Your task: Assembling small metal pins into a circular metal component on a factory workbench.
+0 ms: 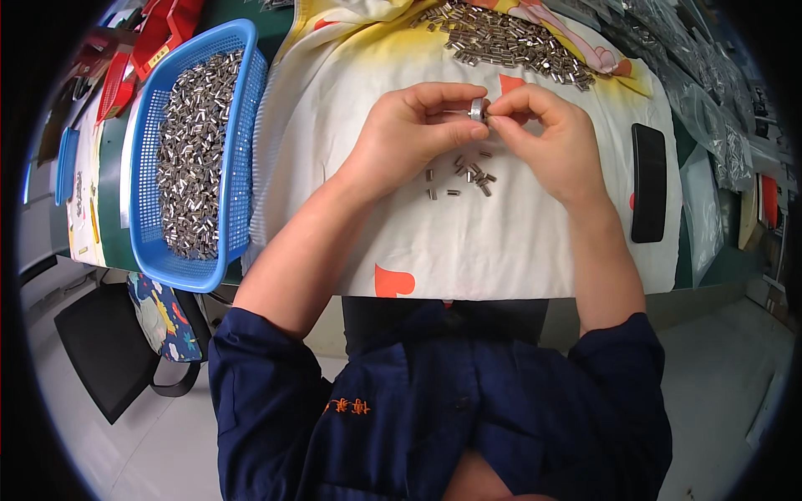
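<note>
Above the white cloth point(518, 250), my left hand point(413, 129) pinches a small silvery metal ring point(477, 108) between thumb and fingers. My right hand point(555, 138) meets it from the right, thumb and forefinger pressed together at the ring's side. Whatever those right fingertips grip is too small and covered to make out. Just below the hands, several short metal cylinders point(474, 174) lie loose on the cloth. A large heap of the same kind of cylinders point(518, 46) spreads over the far part of the cloth.
On the left, a blue plastic basket point(236, 159) holds a mass of small metal cylinders. A black phone-like slab point(649, 184) lies at the cloth's right edge. Clear plastic bags point(710, 108) are piled at far right, red bins point(171, 29) at far left. A black chair point(109, 346) stands below the table.
</note>
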Motion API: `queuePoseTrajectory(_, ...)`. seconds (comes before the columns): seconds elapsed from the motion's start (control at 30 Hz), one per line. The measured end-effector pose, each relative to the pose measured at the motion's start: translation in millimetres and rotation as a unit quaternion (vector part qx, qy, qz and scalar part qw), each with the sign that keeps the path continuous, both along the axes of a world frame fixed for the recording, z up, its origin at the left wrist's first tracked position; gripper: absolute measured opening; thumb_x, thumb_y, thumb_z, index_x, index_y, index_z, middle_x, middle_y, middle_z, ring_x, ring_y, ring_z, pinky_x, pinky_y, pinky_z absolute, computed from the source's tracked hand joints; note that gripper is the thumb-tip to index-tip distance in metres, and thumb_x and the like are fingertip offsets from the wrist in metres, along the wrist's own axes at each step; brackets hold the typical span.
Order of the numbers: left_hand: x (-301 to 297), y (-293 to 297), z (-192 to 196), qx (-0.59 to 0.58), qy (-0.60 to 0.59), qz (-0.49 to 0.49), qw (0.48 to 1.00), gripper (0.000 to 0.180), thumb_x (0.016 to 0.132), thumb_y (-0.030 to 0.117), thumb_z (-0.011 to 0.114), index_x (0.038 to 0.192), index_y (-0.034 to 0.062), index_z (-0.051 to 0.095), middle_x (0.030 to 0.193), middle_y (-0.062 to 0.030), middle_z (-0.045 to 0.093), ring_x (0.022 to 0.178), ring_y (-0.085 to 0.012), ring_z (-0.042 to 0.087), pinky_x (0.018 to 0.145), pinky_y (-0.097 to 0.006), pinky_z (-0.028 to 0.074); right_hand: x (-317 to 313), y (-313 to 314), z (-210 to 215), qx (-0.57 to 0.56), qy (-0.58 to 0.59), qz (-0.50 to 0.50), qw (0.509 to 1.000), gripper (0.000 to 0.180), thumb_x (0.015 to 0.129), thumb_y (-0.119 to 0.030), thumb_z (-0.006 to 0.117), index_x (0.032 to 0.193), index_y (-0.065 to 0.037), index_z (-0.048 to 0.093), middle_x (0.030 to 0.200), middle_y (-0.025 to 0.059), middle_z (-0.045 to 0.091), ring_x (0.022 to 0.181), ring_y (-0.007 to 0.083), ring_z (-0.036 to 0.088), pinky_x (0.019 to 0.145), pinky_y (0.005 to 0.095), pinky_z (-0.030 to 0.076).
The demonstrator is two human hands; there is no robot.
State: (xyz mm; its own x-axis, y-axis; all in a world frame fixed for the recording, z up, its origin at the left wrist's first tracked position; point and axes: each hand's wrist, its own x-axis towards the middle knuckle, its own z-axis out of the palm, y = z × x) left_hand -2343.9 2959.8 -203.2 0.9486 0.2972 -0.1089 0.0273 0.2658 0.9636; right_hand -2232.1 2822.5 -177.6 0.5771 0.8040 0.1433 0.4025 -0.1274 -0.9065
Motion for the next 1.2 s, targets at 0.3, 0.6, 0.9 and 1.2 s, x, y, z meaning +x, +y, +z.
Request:
queuePoseTrajectory(0.3, 0.6, -2.1, -0.2, 0.069, 0.015, 0.02, 0.997, 0.036, 0.077, 0.007, 0.068, 0.109, -0.003, 0.057, 0.094, -0.0074, 0.064, 0.082, -0.0094, 0.06, 0.074, -0.022, 0.05, -7.2, 0.0, -0.2, 0.01, -0.174, -0.025, 0.984, 0.006, 0.073, -0.003, 0.063, 0.077, -0.002, 0.06, 0.068, 0.0073, 0.059, 0.065, 0.0168, 0.059, 0.058, 0.0256, 0.046)
queuePoseTrajectory(0.6, -4.9, -7.7, 7.2, 0.018, 0.029, -0.062, 0.997, 0.035, 0.077, 0.005, 0.067, 0.11, -0.0017, 0.057, 0.096, -0.0057, 0.063, 0.087, -0.009, 0.059, 0.078, -0.022, 0.049, 23.7, -10.3, 5.9, -0.089, 0.024, 0.051, 0.994, 0.01, 0.075, -0.005, 0.063, 0.085, -0.002, 0.061, 0.067, -0.0005, 0.057, 0.064, 0.0063, 0.052, 0.06, 0.0209, 0.043)
queuePoseTrajectory(0.9, -3.1, -5.0, 9.1, 0.048, 0.033, -0.107, 0.993, 0.035, 0.078, 0.0, 0.064, 0.112, -0.0008, 0.056, 0.099, -0.0038, 0.062, 0.089, -0.009, 0.059, 0.079, -0.022, 0.048, 62.5, 25.4, -17.3, -0.166, -0.39, -0.03, 0.905, 0.012, 0.076, -0.014, 0.058, 0.083, -0.006, 0.063, 0.083, 0.0104, 0.06, 0.081, 0.0273, 0.058, 0.072, 0.0375, 0.046)
queuePoseTrajectory(1.2, -2.0, -2.6, 4.7, -0.001, 0.011, -0.055, 0.998, 0.035, 0.079, 0.004, 0.064, 0.113, -0.0011, 0.055, 0.099, -0.0054, 0.062, 0.089, -0.0095, 0.059, 0.081, -0.023, 0.048, 57.9, 22.9, -16.7, -0.203, -0.349, -0.033, 0.914, 0.01, 0.076, -0.012, 0.056, 0.08, -0.005, 0.061, 0.08, 0.0117, 0.059, 0.08, 0.0291, 0.057, 0.072, 0.0386, 0.045)
